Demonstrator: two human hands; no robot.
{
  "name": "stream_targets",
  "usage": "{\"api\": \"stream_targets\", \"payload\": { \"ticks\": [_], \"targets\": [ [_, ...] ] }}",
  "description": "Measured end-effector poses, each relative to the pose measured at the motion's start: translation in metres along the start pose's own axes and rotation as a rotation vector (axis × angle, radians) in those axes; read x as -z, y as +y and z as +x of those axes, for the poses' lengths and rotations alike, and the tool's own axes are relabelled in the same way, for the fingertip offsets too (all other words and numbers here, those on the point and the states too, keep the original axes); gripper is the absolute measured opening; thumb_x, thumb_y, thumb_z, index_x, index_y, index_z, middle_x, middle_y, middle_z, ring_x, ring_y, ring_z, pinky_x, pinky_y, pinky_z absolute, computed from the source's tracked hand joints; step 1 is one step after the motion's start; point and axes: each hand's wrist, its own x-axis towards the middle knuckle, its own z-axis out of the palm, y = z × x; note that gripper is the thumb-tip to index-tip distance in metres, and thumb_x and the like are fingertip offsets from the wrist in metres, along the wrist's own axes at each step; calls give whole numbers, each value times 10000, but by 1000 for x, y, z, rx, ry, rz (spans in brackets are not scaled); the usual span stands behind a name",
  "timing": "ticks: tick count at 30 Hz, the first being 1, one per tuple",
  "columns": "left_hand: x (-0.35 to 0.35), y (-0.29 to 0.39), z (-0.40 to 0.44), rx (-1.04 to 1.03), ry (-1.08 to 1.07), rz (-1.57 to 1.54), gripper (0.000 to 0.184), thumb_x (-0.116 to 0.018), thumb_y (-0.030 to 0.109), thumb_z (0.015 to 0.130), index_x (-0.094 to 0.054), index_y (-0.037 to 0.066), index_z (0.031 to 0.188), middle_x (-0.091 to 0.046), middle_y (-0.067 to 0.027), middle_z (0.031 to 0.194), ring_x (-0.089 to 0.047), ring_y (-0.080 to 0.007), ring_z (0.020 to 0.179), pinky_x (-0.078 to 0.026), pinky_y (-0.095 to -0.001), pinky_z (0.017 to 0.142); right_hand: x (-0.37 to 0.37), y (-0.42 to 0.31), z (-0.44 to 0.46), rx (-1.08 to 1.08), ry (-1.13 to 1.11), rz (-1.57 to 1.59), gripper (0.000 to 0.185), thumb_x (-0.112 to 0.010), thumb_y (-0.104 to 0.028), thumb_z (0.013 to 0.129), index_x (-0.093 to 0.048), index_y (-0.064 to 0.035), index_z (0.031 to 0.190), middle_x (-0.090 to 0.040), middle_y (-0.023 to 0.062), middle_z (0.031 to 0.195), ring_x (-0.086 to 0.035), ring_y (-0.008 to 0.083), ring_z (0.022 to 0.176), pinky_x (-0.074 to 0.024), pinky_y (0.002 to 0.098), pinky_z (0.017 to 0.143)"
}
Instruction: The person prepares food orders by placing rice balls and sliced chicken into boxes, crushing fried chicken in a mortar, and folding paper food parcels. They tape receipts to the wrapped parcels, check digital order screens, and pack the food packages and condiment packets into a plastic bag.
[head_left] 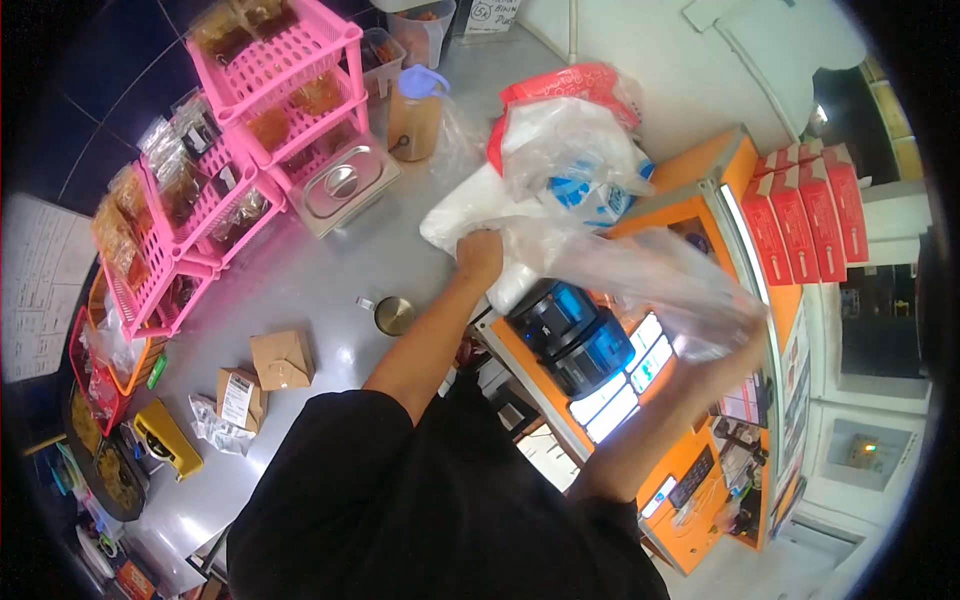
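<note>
My left hand (480,256) is closed on the near edge of a white plastic bag bundle (455,222) lying on the steel counter. From there a translucent plastic bag (640,262) stretches to the right, over the black and blue devices. At its far end my right hand (745,335) is closed on the plastic, blurred by motion, its fingertips partly hidden. Behind the bundle sits a pile of plastic packaging (565,150) with red and blue print. A small metal cup (394,315) stands left of my left forearm.
Pink baskets (290,85) with packets and a lidded steel container (345,185) are at upper left. Two brown paper boxes (281,360) and a yellow tape dispenser (167,438) rest on the counter. The orange desk (690,510) holds lit phones or tablets (605,412). Red boxes (805,220) stand at right.
</note>
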Motion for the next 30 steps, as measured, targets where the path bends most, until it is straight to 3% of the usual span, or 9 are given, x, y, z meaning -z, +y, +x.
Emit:
{"api": "stream_targets", "payload": {
  "ticks": [5, 7, 10, 13, 16, 20, 25, 26, 30],
  "targets": [
    [8, -8, -26, -45, 25, -118, 207, -566, 162, 929, -710, 24, 983, -717, -190, 1076, -688, -368, 1021, -547, -476, 845, 44, -85, -13, 135, 345, -89, 359, -636, -367, 967, -666, -13, 915, -631, 96, 911, -647, 257, 815, -529, 383, 684],
    [65, 16, -88, -55, 253, -198, 271, -592, 251, 957, -671, 5, 1040, -693, -220, 1113, -674, -374, 1043, -543, -444, 866, 83, -70, -36, 408, -87, -351, 294, -672, -314, 933, -687, -39, 830, -636, 70, 765, -636, 225, 717, -502, 373, 643],
    [138, 32, -203, 59, -261, -1131, 670, -489, 555, 1008, -544, -24, 1340, -661, -191, 1241, -652, -311, 1119, -499, -442, 959, 98, -51, -66, 602, -1407, -343, 227, -794, -236, 801, -759, -231, 1025, -643, -43, 694, -562, 191, 561, -411, 335, 542],
    [138, 56, -318, 11, -467, -1552, 919, -464, 705, 961, -427, -53, 1480, -612, -229, 1345, -590, -310, 1249, -412, -419, 1110, 109, -5, -147, 595, -1536, -219, 194, -743, -301, 856, -659, -126, 845, -631, 45, 631, -666, 215, 570, -502, 338, 528],
    [131, 78, -372, 408, -223, -1047, 425, -642, 277, 1011, -633, -33, 1303, -725, -93, 1052, -650, -145, 934, -520, -296, 847, 153, 31, -187, 474, -1728, -8, 219, -733, -317, 873, -663, -109, 872, -652, 46, 646, -674, 235, 589, -522, 351, 570],
    [128, 86, -418, 477, 203, -697, 333, -599, 245, 1035, -679, -2, 1243, -695, -42, 809, -611, -97, 766, -514, -275, 693, 188, 61, -179, -148, -1692, 168, 258, -703, -316, 910, -676, -65, 964, -681, 75, 805, -682, 210, 781, -525, 344, 713],
    [130, 92, -457, 213, 21, -1077, 373, -510, 309, 1078, -649, 76, 1334, -566, 0, 762, -508, -80, 705, -447, -264, 625, 203, 134, -253, -940, -1680, 405, 245, -669, -197, 955, -692, -53, 1152, -681, 78, 1126, -637, 202, 1081, -508, 342, 930],
    [130, 91, -463, 138, -9, -1182, 394, -499, 334, 1082, -643, 74, 1341, -556, 4, 761, -502, -82, 706, -442, -266, 622, 227, 203, -279, -1476, -1869, 440, 456, -653, -286, 973, -553, -33, 1340, -620, 71, 1222, -575, 192, 1196, -479, 380, 1028],
    [121, 56, -507, 63, 64, -1351, 409, -575, 351, 1048, -621, 24, 1290, -585, 2, 832, -517, -69, 735, -433, -269, 626, 211, 121, -348, -1019, -2032, 452, 467, -656, -239, 969, -535, -25, 1366, -606, 75, 1273, -563, 201, 1219, -456, 374, 1050]
  ]
}}
